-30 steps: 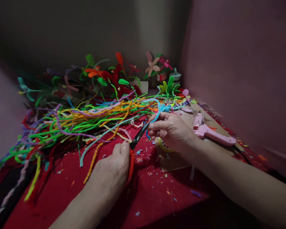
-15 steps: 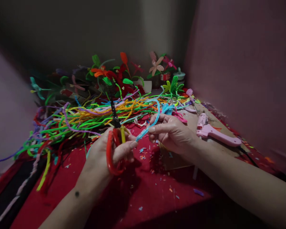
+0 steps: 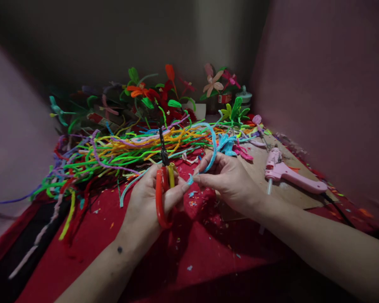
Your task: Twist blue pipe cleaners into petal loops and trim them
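My left hand (image 3: pixel 145 198) is closed around scissors (image 3: pixel 159 198) with red handles, a yellow part and dark blades pointing away from me. Its thumb and a finger also pinch one end of a light blue pipe cleaner (image 3: pixel 214 145). Close beside it, my right hand (image 3: pixel 230 181) grips the same pipe cleaner a short way along. From the right fingers the strand curves up and back over the pile. The short piece between my fingertips looks thin and ragged. Just beyond the right hand lie folded light blue petals (image 3: pixel 226 144) and pink petals (image 3: pixel 242 150).
A heap of colourful pipe cleaners (image 3: pixel 129 147) spreads across the back and left of the red cloth (image 3: pixel 208 252). Finished fuzzy flowers (image 3: pixel 213 84) stand behind it. To the right, a pink glue gun (image 3: pixel 290 176) rests on a brown board (image 3: pixel 306 202). Fuzz scraps litter the cloth.
My fingertips have come closer together along the blue pipe cleaner, leaving a shorter stretch between them. Both hands and the whole scene sit slightly further right in view.
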`<action>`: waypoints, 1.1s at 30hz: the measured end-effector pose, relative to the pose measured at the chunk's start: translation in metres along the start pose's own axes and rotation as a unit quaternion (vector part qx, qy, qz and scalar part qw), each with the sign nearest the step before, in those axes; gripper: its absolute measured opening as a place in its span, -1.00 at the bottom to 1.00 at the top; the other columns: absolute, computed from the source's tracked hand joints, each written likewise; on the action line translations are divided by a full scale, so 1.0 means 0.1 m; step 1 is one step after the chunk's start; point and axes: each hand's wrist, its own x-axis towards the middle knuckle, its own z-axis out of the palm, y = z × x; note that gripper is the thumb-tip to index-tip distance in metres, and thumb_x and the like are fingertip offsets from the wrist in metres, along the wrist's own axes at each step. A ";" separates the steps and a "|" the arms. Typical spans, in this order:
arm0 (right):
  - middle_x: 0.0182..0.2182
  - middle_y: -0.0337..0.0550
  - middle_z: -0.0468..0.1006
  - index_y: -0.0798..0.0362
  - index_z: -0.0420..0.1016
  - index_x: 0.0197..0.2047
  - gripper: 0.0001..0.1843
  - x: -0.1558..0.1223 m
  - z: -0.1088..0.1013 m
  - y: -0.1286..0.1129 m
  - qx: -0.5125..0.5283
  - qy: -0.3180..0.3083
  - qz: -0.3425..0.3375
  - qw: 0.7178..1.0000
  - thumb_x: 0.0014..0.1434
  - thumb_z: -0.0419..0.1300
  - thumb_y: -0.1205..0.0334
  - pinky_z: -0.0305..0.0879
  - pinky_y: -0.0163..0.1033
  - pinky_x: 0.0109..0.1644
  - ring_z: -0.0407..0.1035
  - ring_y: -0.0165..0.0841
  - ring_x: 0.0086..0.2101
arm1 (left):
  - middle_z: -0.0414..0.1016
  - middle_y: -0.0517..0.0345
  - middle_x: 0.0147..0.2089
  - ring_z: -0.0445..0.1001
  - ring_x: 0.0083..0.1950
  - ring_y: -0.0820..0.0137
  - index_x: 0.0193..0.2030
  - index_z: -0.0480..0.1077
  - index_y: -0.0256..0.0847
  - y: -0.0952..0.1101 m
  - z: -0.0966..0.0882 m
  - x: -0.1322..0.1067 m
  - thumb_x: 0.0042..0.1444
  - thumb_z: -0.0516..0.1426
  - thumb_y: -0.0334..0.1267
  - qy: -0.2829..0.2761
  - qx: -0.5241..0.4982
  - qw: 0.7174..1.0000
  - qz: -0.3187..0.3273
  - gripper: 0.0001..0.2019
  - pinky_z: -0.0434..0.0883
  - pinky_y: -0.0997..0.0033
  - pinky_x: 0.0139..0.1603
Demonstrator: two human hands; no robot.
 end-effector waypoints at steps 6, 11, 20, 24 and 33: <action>-0.51 -0.34 0.42 0.09 0.38 -0.44 -0.77 -0.02 0.02 -0.01 0.009 0.028 -0.015 0.999 -0.15 0.37 0.35 0.23 -0.36 -0.39 0.29 -0.54 -0.52 | 0.38 0.30 -0.58 0.31 -0.56 0.54 -0.31 0.28 -0.23 -0.02 -0.03 0.00 0.03 0.19 -0.25 -0.037 -0.023 0.999 0.013 -0.84 0.25 0.57 -0.54; -0.52 -0.30 0.46 0.10 0.45 -0.38 -0.79 0.01 -0.01 0.03 0.090 -0.027 0.046 0.995 -0.14 0.36 0.35 0.25 -0.33 -0.37 0.32 -0.51 -0.52 | 0.41 0.29 -0.55 0.35 -0.52 0.53 -0.32 0.27 -0.22 -0.02 -0.03 0.00 0.03 0.20 -0.24 -0.009 -0.008 1.000 0.028 -0.82 0.29 0.56 -0.51; -0.59 -0.27 0.45 0.15 0.52 -0.47 -0.88 0.00 -0.01 0.08 0.038 -0.049 0.092 0.994 -0.06 0.32 0.26 0.19 -0.32 -0.41 0.26 -0.51 -0.56 | 0.41 0.34 -0.53 0.36 -0.54 0.56 -0.33 0.26 -0.19 -0.04 -0.03 -0.01 -0.01 0.23 -0.29 0.034 -0.002 0.998 0.047 -0.80 0.32 0.60 -0.51; -0.57 -0.27 0.46 0.12 0.52 -0.46 -0.87 0.00 0.01 0.07 0.055 -0.054 0.076 0.994 -0.08 0.34 0.24 0.21 -0.32 -0.39 0.27 -0.50 -0.54 | 0.44 0.33 -0.49 0.38 -0.53 0.54 -0.34 0.26 -0.18 -0.03 -0.02 -0.01 -0.04 0.24 -0.29 0.044 0.005 0.998 0.052 -0.79 0.34 0.57 -0.51; -0.56 -0.29 0.44 0.11 0.49 -0.49 -0.92 -0.05 0.04 0.06 -0.004 -0.037 0.049 0.998 -0.03 0.29 0.29 0.18 -0.35 -0.40 0.25 -0.51 -0.52 | 0.40 0.35 -0.53 0.34 -0.55 0.55 -0.36 0.24 -0.19 -0.01 0.00 -0.03 -0.04 0.23 -0.30 0.034 -0.039 0.999 0.010 -0.80 0.31 0.57 -0.51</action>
